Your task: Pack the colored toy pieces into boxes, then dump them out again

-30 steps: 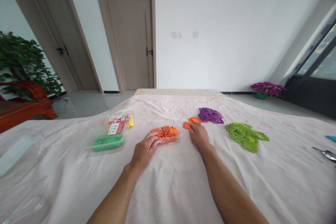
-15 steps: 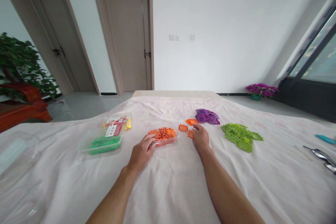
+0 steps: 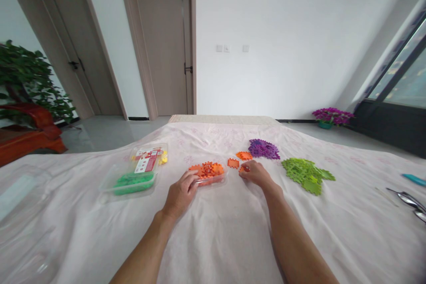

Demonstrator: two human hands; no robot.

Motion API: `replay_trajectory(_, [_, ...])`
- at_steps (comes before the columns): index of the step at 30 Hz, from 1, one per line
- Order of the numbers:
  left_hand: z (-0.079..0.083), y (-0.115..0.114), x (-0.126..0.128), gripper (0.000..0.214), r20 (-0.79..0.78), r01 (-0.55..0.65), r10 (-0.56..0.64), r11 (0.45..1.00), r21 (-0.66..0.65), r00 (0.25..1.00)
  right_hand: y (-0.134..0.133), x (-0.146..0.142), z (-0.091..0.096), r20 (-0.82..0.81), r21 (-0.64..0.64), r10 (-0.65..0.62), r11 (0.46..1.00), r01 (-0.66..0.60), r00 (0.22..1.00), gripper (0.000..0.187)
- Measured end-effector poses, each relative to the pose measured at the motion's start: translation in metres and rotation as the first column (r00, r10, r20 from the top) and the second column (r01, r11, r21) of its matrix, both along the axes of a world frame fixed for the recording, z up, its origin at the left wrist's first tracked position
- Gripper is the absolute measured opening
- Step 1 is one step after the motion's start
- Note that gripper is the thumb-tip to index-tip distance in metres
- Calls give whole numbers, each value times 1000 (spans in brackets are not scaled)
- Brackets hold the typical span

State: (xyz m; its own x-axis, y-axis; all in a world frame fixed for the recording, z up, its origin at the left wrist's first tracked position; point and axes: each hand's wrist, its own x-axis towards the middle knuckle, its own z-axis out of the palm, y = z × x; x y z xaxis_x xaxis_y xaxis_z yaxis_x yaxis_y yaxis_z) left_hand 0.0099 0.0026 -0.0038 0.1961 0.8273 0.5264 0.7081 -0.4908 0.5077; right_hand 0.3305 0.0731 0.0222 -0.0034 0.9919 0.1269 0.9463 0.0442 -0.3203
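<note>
My left hand [image 3: 181, 190] grips the near left rim of a clear plastic box [image 3: 213, 182], its fingers closed at the edge. Orange interlocking plastic pieces [image 3: 209, 168] fill that box. To the right of it my right hand [image 3: 258, 174] pinches a small orange piece [image 3: 244, 169] at the cloth; the fingers partly hide it. A flat rectangular orange piece [image 3: 233, 163] lies between the box and my right hand. Just beyond the fingers is another orange piece [image 3: 244, 155], close to a heap of purple pieces [image 3: 264, 148].
Light green pieces [image 3: 306, 174] are heaped on the right. On the left stand a box of green pieces [image 3: 134, 183] and a labelled box with yellow pieces [image 3: 148, 155]. Glasses [image 3: 408, 199] and a teal object [image 3: 414, 180] lie far right on the cloth [image 3: 219, 235].
My right hand has turned and shifted slightly nearer to me, its fingers now around the small orange piece. My left hand stays at the box rim.
</note>
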Motion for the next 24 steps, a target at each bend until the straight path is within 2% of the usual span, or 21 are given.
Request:
replay_trajectory(4, [0,0,0,20,-3,5,-5,1000,6,1000,1,4,-2,-15,-38,-90,995,89,996,35])
replay_trajectory(6, [1,0,1,20,-3,3,-3,1000,9,1000,2,5,-3,-53,-68,-134,989,131,990,39])
replay_trajectory(10, [2,-1,1,20,-10,-1,1,1000,14,1000,4,6,-2,-198,-43,-139,990,133,970,23])
replay_trajectory(12, [2,-1,1,20,-15,2,-2,1000,18,1000,6,4,0,-271,25,-126,990,138,954,15])
replay_trajectory(14, [2,0,1,21,-20,6,-6,1000,19,1000,8,-2,2,-376,102,-105,983,153,921,16])
replay_trajectory(16, [2,0,1,22,-23,6,-6,1000,22,1000,9,-12,4,-549,146,-74,972,182,832,20])
replay_trajectory(19, [2,-1,1,23,-28,3,-2,1000,29,1000,7,-33,8,-809,135,1,973,185,587,29])
replay_trajectory(22, [3,-2,1,24,-35,1,0,999,35,999,3,-58,11,-925,109,60,988,111,376,33])
replay_trajectory(24, [2,-2,1,25,-41,-2,4,999,41,999,0,-73,12,-947,104,78,992,67,312,34])
